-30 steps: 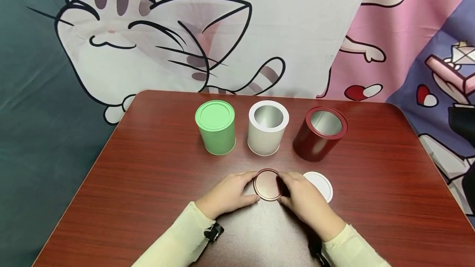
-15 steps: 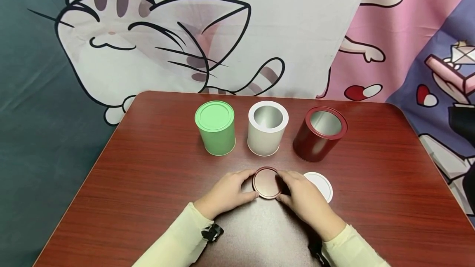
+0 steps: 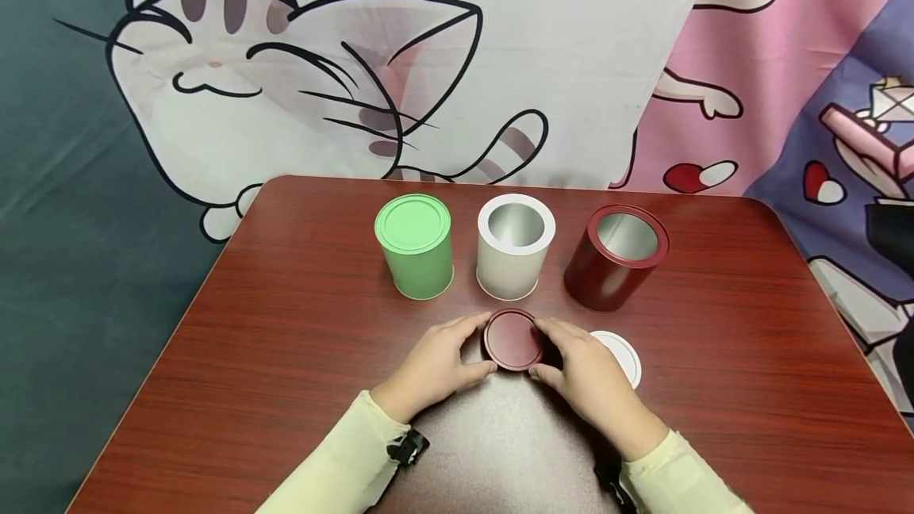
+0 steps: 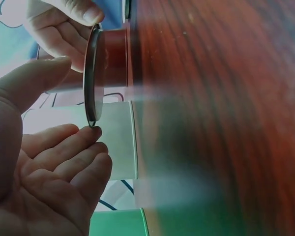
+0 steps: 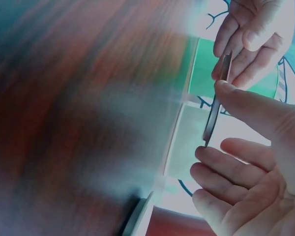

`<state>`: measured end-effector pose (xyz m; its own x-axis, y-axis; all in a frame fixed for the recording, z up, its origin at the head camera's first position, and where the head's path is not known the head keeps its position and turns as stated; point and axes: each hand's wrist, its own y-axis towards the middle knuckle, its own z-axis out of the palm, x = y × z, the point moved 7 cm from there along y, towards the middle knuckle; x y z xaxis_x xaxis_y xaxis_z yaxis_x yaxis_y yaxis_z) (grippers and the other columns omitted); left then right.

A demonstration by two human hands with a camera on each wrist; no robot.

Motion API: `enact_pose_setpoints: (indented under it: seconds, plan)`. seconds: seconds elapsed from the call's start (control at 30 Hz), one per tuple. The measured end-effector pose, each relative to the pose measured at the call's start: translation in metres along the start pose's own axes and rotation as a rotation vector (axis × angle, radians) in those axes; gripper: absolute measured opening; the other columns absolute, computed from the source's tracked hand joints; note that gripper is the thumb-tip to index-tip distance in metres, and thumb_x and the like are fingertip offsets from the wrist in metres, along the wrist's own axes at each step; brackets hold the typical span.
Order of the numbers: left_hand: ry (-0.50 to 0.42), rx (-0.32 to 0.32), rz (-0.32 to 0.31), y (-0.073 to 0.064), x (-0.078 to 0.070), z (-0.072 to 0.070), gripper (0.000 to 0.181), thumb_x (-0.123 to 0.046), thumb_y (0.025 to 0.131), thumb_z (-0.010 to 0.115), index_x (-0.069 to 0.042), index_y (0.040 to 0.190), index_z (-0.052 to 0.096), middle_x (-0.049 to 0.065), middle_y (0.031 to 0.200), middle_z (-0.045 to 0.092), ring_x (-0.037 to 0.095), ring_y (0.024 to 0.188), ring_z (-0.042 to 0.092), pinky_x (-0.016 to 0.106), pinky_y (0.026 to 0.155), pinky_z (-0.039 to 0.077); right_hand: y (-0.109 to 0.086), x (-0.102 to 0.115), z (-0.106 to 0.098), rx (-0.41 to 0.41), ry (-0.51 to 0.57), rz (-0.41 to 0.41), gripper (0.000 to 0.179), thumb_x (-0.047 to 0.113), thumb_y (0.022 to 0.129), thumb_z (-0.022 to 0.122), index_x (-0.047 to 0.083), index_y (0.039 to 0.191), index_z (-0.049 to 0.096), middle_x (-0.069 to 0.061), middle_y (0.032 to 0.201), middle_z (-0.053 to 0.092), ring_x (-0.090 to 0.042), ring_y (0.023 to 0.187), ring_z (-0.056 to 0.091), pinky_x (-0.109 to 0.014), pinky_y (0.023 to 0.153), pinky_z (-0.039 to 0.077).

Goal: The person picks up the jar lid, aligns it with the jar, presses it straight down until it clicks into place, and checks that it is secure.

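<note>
In the head view a round dark red lid [image 3: 512, 339] is held by its rim between both hands, its top face up. The left wrist view shows the lid [image 4: 92, 78] edge-on, raised off the tabletop. My left hand [image 3: 437, 362] holds its left side between fingertips and thumb. From the right, my right hand [image 3: 596, 381] pinches the rim; in the right wrist view its thumb and a fingertip meet the lid [image 5: 217, 108]. Beyond the hands stand an open white can [image 3: 508, 272] and an open dark red can [image 3: 600, 280].
A green can [image 3: 421, 268] with its green lid on stands left of the white can. Partly behind my right hand, a white lid [image 3: 623, 357] lies on the wooden table [image 3: 250, 363]. A cat-print cloth [image 3: 585, 38] hangs behind the table.
Both hands have moved slightly forward with the red lid, toward the cans. The lid's tilt has changed and the glare on it has gone. The cans stay where they were.
</note>
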<state>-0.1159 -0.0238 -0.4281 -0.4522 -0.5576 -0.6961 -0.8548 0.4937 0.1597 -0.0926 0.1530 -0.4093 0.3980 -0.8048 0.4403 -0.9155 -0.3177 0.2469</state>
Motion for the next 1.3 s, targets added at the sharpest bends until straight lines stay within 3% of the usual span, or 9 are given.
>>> enact_pose_setpoints:
  seconds: [0.47, 0.7, 0.97, 1.3]
  plan:
    - [0.035, -0.116, 0.046, -0.002, -0.010, -0.014, 0.068, -0.019, 0.078, 0.086, -0.002, 0.138, 0.058, 0.013, 0.137, 0.062, 0.025, 0.126, 0.059, 0.039, 0.105, 0.048, 0.003, 0.005, -0.018, -0.093, 0.058, 0.003, 0.062, 0.018, 0.069, 0.093, 0.003, 0.124, 0.069, -0.011, 0.119, 0.072, -0.027, 0.110, 0.069, -0.045, 0.092, 0.055]
    - [0.040, -0.156, 0.053, -0.001, -0.016, -0.021, 0.066, -0.018, 0.080, 0.085, -0.005, 0.139, 0.058, 0.011, 0.138, 0.061, 0.022, 0.129, 0.057, 0.038, 0.108, 0.046, 0.003, 0.007, -0.023, -0.142, 0.098, -0.007, 0.063, 0.014, 0.068, 0.093, 0.006, 0.126, 0.069, -0.007, 0.119, 0.072, -0.024, 0.109, 0.069, -0.044, 0.090, 0.055]
    - [0.056, -0.221, 0.115, -0.003, -0.025, -0.030, 0.066, -0.018, 0.080, 0.086, -0.005, 0.138, 0.059, 0.012, 0.136, 0.063, 0.022, 0.127, 0.059, 0.037, 0.105, 0.048, 0.005, 0.012, -0.034, -0.168, 0.097, -0.034, 0.064, 0.018, 0.068, 0.093, 0.007, 0.127, 0.068, -0.007, 0.120, 0.072, -0.024, 0.111, 0.068, -0.044, 0.090, 0.055]
    - [0.057, -0.257, 0.141, -0.002, -0.033, -0.043, 0.066, -0.019, 0.079, 0.086, -0.004, 0.138, 0.059, 0.014, 0.136, 0.062, 0.024, 0.126, 0.060, 0.038, 0.103, 0.049, 0.009, 0.021, -0.049, -0.208, 0.123, -0.040, 0.065, 0.019, 0.069, 0.093, 0.008, 0.128, 0.068, -0.005, 0.125, 0.070, -0.025, 0.115, 0.066, -0.047, 0.092, 0.054]
